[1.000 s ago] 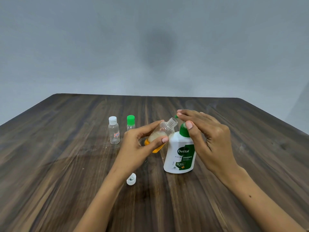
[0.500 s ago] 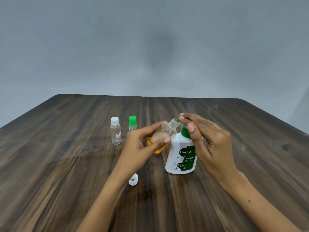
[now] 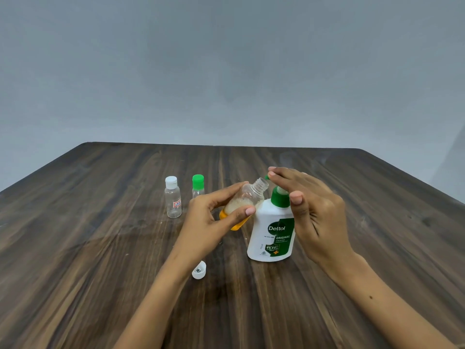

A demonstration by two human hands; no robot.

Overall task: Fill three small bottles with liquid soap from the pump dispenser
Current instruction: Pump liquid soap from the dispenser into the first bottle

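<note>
A white Dettol pump dispenser (image 3: 270, 238) with a green pump stands on the wooden table (image 3: 100, 248). My left hand (image 3: 208, 217) grips a small uncapped clear bottle (image 3: 247, 197), tilted so its neck points at the green nozzle; orange soap and foam fill its lower part. My right hand (image 3: 309, 205) rests over the pump head, fingers extended on top of it. Two other small bottles stand at the left: one with a white cap (image 3: 172, 197), clear and looking empty, and one with a green cap (image 3: 198, 185), half hidden behind my left hand.
A loose white cap (image 3: 199, 270) lies on the table near my left wrist. A plain grey wall stands behind the table's far edge. Bare wood stretches to the left, right and front of the bottles.
My right hand has risen slightly on the pump head, which now stands a bit higher. The tilted bottle stays at the nozzle in my left hand.
</note>
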